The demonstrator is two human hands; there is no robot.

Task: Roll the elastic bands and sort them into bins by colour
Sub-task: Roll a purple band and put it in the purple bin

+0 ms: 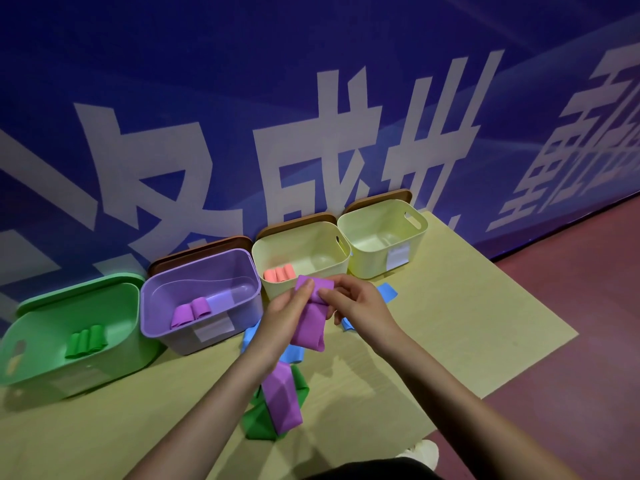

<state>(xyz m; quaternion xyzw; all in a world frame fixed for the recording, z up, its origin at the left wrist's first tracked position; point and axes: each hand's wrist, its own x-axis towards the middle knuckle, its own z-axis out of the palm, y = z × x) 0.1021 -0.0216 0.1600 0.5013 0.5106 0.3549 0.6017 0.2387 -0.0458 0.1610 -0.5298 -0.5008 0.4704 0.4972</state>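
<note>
**Purple band held up in both hands above the desk**

The left hand (289, 306) and the right hand (356, 301) meet above the pale wooden desk (467, 306), both holding one purple elastic band (309, 323). The left thumb and fingers pinch its upper end from the left, and the right hand's fingers curl round the same upper end from the right, where the band is folded over on itself. The rest of the band hangs down between the wrists.

On the desk below the hands lies a loose heap of bands: a second purple band (282, 400) lying across a green band (258, 426), with blue bands (292, 353) under the hands and another blue piece (387, 292) showing just beyond the right hand.

Four bins stand in a row along the back of the desk, against a blue wall (311, 64) printed with large white characters. At far left, the green bin (41, 362) holds rolled green bands (86, 341). Next to it, the purple bin (194, 337) holds rolled purple bands (191, 312). The third bin, pale yellow (325, 268), holds rolled coral bands (279, 273). The fourth bin (377, 265), also pale yellow, stands at the right end; no bands can be seen inside it. Brown lids (204, 249) lean behind the purple and yellow bins, and a green lid (79, 289) behind the green one.

A white shoe (420, 452) shows on the reddish floor (571, 341) at the lower right.
</note>
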